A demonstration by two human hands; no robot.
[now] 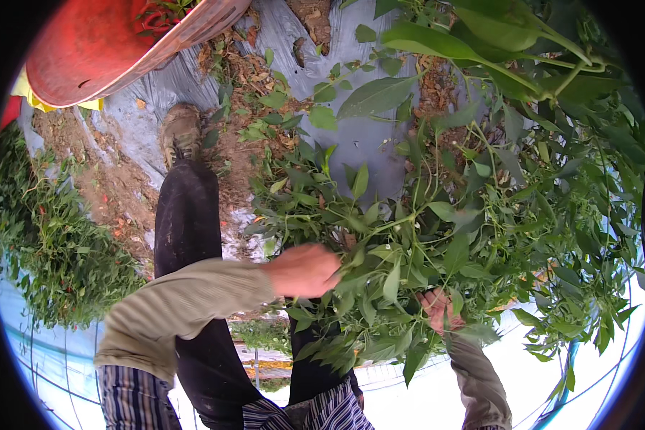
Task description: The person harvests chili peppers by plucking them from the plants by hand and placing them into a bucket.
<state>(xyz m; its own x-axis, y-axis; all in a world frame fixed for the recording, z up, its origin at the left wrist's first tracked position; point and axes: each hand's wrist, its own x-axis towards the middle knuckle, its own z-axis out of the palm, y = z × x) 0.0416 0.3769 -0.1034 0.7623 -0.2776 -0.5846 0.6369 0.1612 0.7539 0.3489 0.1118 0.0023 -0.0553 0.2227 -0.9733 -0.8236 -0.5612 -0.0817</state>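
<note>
A bushy green plant (380, 265) with pointed leaves, thin branching stems and a few small pale flowers spreads in front of me. At its left side is my left hand (304, 271), slightly blurred, its fingers curled closed against the foliage. Whatever those fingers hold is hidden. My right hand (441, 309) reaches in among the leaves on the right side of the plant. Its fingers are bent inward and partly covered by leaves, so the thing in their grip does not show.
A large red tub (93, 50) with some greenery inside stands at the upper left. Grey plastic sheeting (362, 150) covers the soil, with dry leaves along it. My shoe (181, 132) rests beside the plant. More leafy plants (57, 244) grow at the left, some with red spots.
</note>
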